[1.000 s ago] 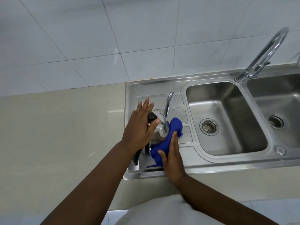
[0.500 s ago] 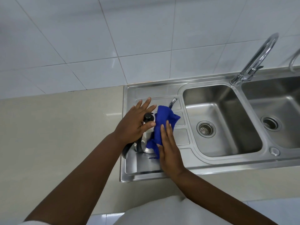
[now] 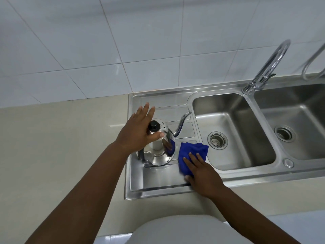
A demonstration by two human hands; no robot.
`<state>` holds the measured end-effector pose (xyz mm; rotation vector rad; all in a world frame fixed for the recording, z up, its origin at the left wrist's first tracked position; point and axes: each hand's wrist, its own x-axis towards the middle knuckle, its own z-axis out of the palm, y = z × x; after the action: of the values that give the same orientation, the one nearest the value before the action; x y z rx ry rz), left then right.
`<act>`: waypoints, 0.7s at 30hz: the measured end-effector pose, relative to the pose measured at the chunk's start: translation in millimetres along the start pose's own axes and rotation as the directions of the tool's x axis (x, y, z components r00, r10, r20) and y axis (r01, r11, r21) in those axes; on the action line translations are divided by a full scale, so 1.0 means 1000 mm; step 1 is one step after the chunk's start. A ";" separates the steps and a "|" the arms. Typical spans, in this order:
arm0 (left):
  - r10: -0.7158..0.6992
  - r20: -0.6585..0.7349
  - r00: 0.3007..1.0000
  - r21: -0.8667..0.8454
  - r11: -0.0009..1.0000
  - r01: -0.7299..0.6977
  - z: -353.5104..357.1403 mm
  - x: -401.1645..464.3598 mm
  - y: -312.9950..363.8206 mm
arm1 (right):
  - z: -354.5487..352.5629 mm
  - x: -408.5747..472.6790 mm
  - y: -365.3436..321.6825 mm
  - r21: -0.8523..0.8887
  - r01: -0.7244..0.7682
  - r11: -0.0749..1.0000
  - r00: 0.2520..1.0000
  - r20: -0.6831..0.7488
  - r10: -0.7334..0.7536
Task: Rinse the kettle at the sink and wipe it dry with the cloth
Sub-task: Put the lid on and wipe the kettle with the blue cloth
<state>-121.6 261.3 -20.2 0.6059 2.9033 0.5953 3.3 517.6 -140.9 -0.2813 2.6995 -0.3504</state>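
A shiny steel kettle (image 3: 159, 152) with a black lid knob and a thin curved spout stands upright on the sink's drainboard (image 3: 158, 180). My left hand (image 3: 139, 131) rests on its top, thumb against the lid, fingers spread. Right of the kettle lies a blue cloth (image 3: 190, 154), flat on the drainboard and apart from the kettle. My right hand (image 3: 200, 171) presses down on the cloth with its fingers laid over it. The kettle's handle is mostly hidden under my left wrist.
Two steel basins, the near one (image 3: 246, 152) and the far one (image 3: 307, 138), lie to the right, each with a drain. A curved tap (image 3: 269, 67) rises behind them. Beige counter (image 3: 61, 155) spreads to the left; a white tiled wall stands behind.
My right hand has taken the cloth off the kettle's side and brought it down onto the drainboard to the right. The kettle's spout and body now show. My left hand stays on the lid.
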 end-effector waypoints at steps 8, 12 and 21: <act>0.014 -0.158 0.987 -0.043 0.999 -0.022 0.015 -0.007 0.007 | 0.008 0.013 -0.002 -0.122 0.047 0.991 0.998 -0.035 -0.052; 0.099 -0.125 0.987 0.000 0.995 -0.100 0.012 0.000 0.000 | -0.019 0.020 -0.009 0.283 -0.059 0.957 0.980 -0.167 0.109; -0.182 -0.225 0.957 -0.413 0.908 0.075 0.004 -0.033 -0.026 | -0.086 0.050 -0.016 0.865 0.135 0.483 0.916 -0.296 0.273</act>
<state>-100.5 227.1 -33.2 0.2932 2.8798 1.2947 -74.9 507.2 -78.5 0.2544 2.4362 -1.8700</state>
